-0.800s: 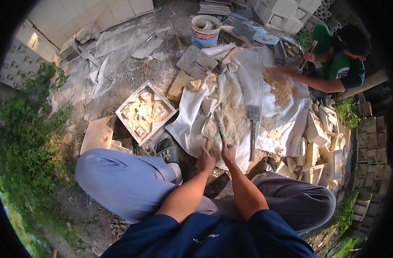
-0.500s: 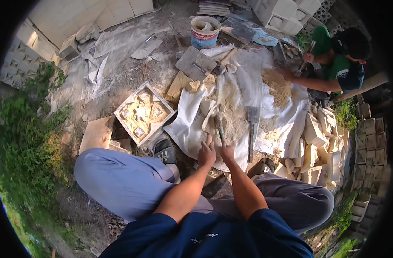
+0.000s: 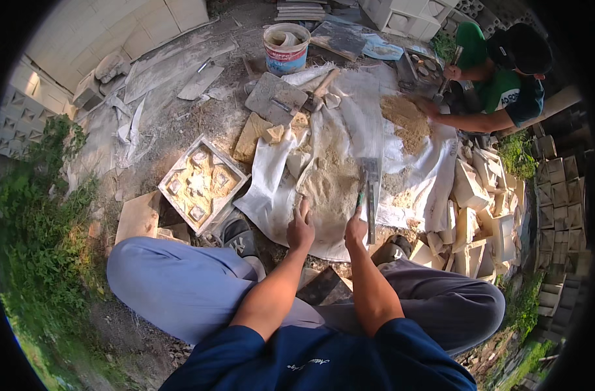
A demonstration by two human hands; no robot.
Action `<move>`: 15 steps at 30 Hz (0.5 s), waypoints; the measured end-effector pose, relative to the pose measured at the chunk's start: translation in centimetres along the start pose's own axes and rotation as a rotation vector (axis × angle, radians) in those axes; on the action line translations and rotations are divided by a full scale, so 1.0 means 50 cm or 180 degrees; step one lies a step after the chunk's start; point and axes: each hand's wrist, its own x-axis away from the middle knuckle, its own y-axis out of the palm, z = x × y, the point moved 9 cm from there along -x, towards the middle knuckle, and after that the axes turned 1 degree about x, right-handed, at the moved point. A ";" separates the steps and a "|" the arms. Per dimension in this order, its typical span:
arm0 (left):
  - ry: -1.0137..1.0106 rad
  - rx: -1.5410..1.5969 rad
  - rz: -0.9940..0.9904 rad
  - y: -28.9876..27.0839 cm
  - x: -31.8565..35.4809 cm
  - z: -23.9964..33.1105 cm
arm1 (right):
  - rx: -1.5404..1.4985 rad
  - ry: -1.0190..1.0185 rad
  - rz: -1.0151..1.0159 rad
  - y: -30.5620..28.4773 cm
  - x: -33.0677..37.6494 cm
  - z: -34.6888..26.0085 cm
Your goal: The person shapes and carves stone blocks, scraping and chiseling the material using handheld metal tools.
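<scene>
In my right hand (image 3: 356, 229) is a small trowel with a green handle (image 3: 360, 198); its blade sits at the right side of a pile of pale, sandy powder (image 3: 328, 186). My left hand (image 3: 301, 229) has its index finger stretched toward the near left edge of that powder, and I see nothing in it. The powder lies on a white woven sheet (image 3: 271, 174). Just right of the trowel, a long flat metal tool (image 3: 371, 212) rests on the sheet. To the left stands a square pale mould (image 3: 180, 210) filled with yellowish powder around several raised blocks.
Beyond the powder lie a hammer (image 3: 320, 90), a flat grey board (image 3: 266, 91) and a bucket (image 3: 286, 55). A co-worker (image 3: 506, 91) crouches at the far right, one hand by a second powder heap (image 3: 406, 124). Broken pale blocks (image 3: 476, 208) are piled on the right.
My right hand has moved the trowel rightward, away from my left hand and toward the long metal tool. The whole view has shifted slightly.
</scene>
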 end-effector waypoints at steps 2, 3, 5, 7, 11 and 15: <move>-0.0055 -0.0050 0.0162 -0.021 -0.004 -0.042 | -0.0070 0.0185 -0.0247 0.023 0.052 -0.015; -0.0016 -0.0094 0.0147 -0.022 0.001 -0.042 | 0.0018 0.0140 -0.0380 0.030 0.058 -0.019; 0.0038 -0.0133 0.0094 -0.022 0.015 -0.023 | 0.0106 0.0116 -0.0478 0.034 0.053 -0.003; -0.0063 0.0048 -0.0072 -0.019 0.024 -0.021 | 0.0433 -0.0283 -0.0756 0.074 0.066 -0.010; 0.0169 0.0056 0.0136 -0.031 0.035 -0.035 | 0.0749 -0.0968 -0.0970 0.120 0.105 -0.018; 0.0188 -0.0037 0.0269 -0.041 0.061 -0.044 | 0.0403 -0.0600 -0.1190 0.119 0.110 0.010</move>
